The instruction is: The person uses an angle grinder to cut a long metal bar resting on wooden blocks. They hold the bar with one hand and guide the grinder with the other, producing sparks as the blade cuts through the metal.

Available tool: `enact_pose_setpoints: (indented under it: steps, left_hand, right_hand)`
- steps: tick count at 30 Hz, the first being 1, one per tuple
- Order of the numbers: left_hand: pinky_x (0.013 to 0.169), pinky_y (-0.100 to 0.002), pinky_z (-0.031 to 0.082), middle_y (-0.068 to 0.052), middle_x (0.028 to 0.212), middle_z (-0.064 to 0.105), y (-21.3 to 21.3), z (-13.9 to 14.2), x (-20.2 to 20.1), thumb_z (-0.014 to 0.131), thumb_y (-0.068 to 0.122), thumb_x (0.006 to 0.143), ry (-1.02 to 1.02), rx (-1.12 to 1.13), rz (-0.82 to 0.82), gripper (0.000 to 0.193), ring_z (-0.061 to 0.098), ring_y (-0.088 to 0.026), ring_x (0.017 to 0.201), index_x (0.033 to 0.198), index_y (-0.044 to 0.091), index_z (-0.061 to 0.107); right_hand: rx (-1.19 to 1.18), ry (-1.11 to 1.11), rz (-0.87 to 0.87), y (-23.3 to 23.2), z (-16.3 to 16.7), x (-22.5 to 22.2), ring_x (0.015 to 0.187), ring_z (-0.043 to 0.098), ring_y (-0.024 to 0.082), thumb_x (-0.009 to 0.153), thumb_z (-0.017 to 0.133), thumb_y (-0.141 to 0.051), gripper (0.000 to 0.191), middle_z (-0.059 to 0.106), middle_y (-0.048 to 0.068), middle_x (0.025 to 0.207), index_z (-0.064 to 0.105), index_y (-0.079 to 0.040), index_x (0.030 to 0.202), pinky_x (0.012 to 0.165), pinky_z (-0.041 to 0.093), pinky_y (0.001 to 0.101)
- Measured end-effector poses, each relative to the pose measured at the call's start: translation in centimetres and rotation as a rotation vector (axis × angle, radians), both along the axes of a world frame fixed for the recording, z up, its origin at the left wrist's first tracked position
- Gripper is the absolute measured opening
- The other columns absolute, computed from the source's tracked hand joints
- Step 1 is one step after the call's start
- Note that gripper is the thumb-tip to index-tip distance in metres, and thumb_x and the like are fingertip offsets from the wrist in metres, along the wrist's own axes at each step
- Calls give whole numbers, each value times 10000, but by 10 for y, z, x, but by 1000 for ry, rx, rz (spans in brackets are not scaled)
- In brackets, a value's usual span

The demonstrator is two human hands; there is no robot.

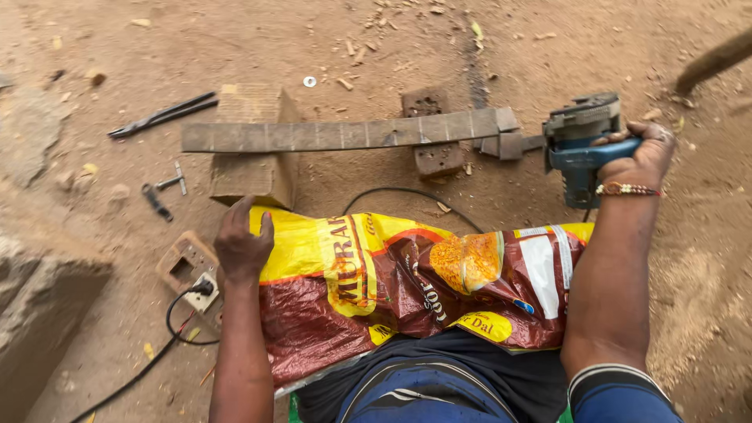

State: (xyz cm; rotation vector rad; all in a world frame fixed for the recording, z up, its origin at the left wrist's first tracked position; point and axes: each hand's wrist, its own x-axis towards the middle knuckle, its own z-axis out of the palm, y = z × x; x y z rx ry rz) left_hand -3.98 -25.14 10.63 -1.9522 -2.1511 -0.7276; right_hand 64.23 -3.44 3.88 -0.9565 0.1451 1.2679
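Observation:
My right hand grips the handle of a blue and grey handheld power cutter at the right end of a long flat metal strip. The strip lies across two wooden blocks, a larger one on the left and a smaller one on the right. My left hand rests fingers-down on the left edge of a yellow and maroon plastic sack spread over my lap.
A black cable runs from the cutter toward the sack. A wooden switch box with a plug sits left of my left hand. Black pliers and a small key tool lie on the dirt. A stone block stands at lower left.

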Motion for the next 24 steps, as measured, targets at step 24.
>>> enact_pose_setpoints:
  steps: [24]
  left_hand:
    - [959,-391,590,-148,1197,749,5,-4,3,755,206,932,45,-4,-24,342,735,-296,1075,1242,66,715]
  right_hand:
    - [-65,150,-240,0,-1,39,566,597,264,793,685,25,210,575,95,695,510,-53,878,598,580,480]
